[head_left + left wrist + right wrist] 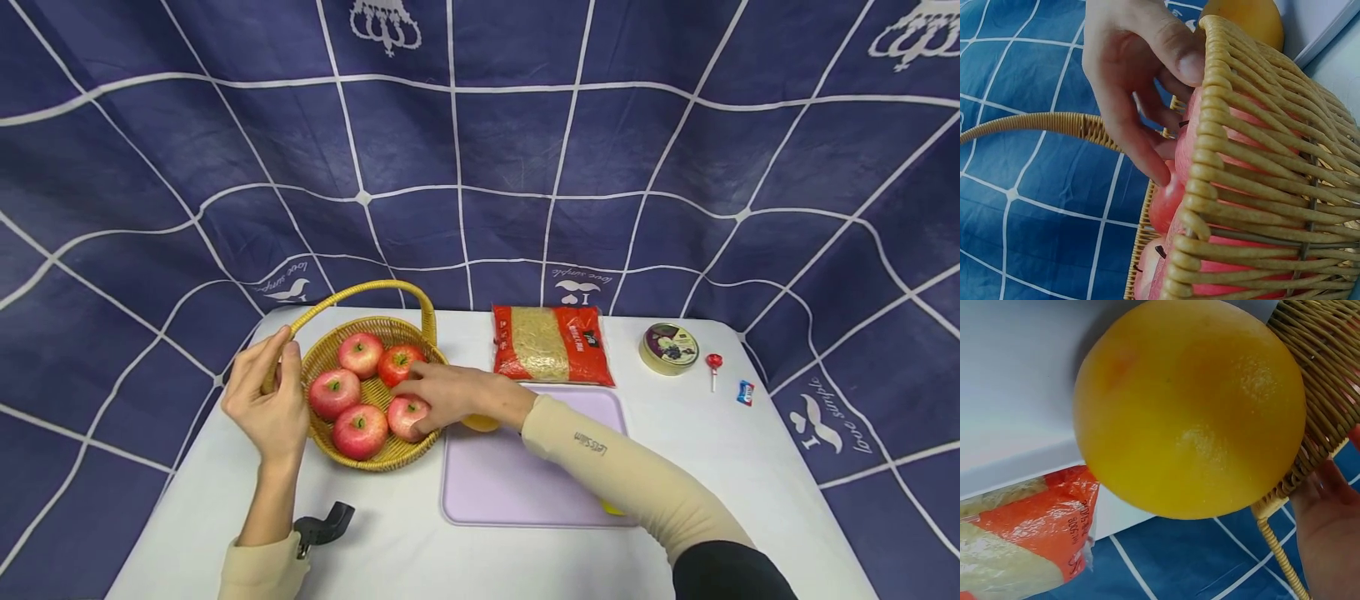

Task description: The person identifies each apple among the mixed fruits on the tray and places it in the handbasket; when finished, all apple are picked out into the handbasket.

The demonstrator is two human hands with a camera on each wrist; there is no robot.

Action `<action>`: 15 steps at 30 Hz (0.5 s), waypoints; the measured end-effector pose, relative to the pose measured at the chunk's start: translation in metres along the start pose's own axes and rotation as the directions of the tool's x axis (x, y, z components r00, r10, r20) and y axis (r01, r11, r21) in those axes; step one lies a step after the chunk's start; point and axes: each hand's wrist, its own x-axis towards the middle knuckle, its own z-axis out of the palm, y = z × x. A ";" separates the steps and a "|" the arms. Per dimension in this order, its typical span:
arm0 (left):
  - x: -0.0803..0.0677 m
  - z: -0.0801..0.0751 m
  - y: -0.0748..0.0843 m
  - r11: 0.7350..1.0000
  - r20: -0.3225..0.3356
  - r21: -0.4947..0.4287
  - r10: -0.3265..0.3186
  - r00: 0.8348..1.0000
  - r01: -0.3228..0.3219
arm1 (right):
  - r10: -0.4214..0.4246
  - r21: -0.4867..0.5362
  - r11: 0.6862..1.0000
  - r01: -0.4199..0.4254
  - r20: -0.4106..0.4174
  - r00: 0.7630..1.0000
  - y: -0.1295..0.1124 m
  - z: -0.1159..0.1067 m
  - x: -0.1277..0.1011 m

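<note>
Reaching into the basket (pixel 330 354), the right hand (pixel 442 396) lies over the near-right apple (pixel 405 415), fingers curled round it. Left hand (pixel 270 400) steadies the basket's left side, thumb on the rim, fingers curled by the handle (pixel 360 292). Four more apples sit in the basket. An orange (pixel 480 423) shows just under the right wrist, on the mat (pixel 495 483). Far right on the worktop (pixel 750 467): noodle pack (pixel 551 343), tin (pixel 669 347), lollipop (pixel 713 363).

Left wrist view: thumb (pixel 1182 59) presses the rim (pixel 1222 94) from outside; fingers hang loosely inside near the apples, not closed on anything. Handle runs off left.

Right wrist view: orange (pixel 1191 406) fills the frame, touching the basket wall (pixel 1329 394); the right hand itself is not shown here.

Judgement: lift the apple straight up, clear of its neighbours and the rim, and keep the left thumb firm so the basket does not slide toward the orange.
</note>
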 end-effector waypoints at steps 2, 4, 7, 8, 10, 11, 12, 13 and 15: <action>0.001 0.000 0.000 1.000 0.010 0.007 -0.009 1.000 0.009 | -0.014 -0.007 1.000 0.014 -0.035 0.999 0.002 -0.002 -0.004; 0.001 0.000 0.001 1.000 0.023 0.016 -0.022 1.000 0.021 | -0.026 -0.007 1.000 0.026 -0.079 0.997 0.005 -0.004 -0.011; 0.002 0.001 0.005 0.999 0.044 0.028 -0.042 0.998 0.041 | -0.031 0.004 0.999 0.032 -0.160 0.987 0.010 -0.008 -0.026; 0.002 0.002 0.007 0.998 0.050 0.037 -0.047 0.998 0.045 | -0.030 0.011 0.999 0.032 -0.188 0.982 0.013 -0.010 -0.032; 0.004 0.004 0.013 0.997 0.060 0.054 -0.049 0.997 0.046 | -0.021 0.022 0.999 0.027 -0.253 0.967 0.021 -0.014 -0.045; 0.006 0.006 0.017 0.997 0.062 0.068 -0.039 0.997 0.035 | -0.014 0.032 0.999 0.024 -0.289 0.957 0.027 -0.015 -0.052; 0.007 0.008 0.021 0.996 0.063 0.085 -0.021 0.998 0.015 | -0.001 0.038 0.999 0.014 -0.324 0.946 0.032 -0.017 -0.060; 0.009 0.011 0.026 0.995 0.060 0.096 0.005 0.998 -0.011 | 0.019 0.047 0.999 -0.002 -0.360 0.933 0.038 -0.019 -0.069; 0.010 0.020 0.033 0.990 0.036 0.111 0.086 0.996 -0.089 | 0.063 0.058 0.997 -0.041 -0.439 0.896 0.052 -0.021 -0.085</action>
